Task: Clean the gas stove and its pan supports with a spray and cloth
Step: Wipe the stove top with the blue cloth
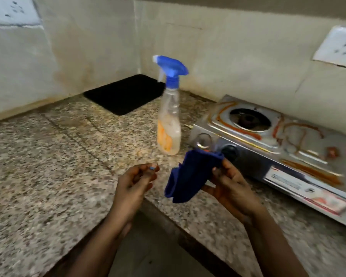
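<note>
A steel gas stove (pixel 288 148) streaked with orange-brown grime stands on the granite counter at the right; its left burner well (pixel 249 119) has no pan support on it. A clear spray bottle (pixel 169 108) with a blue trigger head stands upright just left of the stove. My right hand (pixel 231 186) grips a dark blue cloth (pixel 190 178) that hangs folded in front of the stove's knobs. My left hand (pixel 137 180) hovers beside the cloth, fingers loosely curled, holding nothing. No pan supports are in view.
A black mat (pixel 124 93) lies in the counter's back corner. The speckled granite counter (pixel 48 166) forms an L with an inner edge near my arms. Wall sockets (pixel 338 48) sit on the stained tiled walls.
</note>
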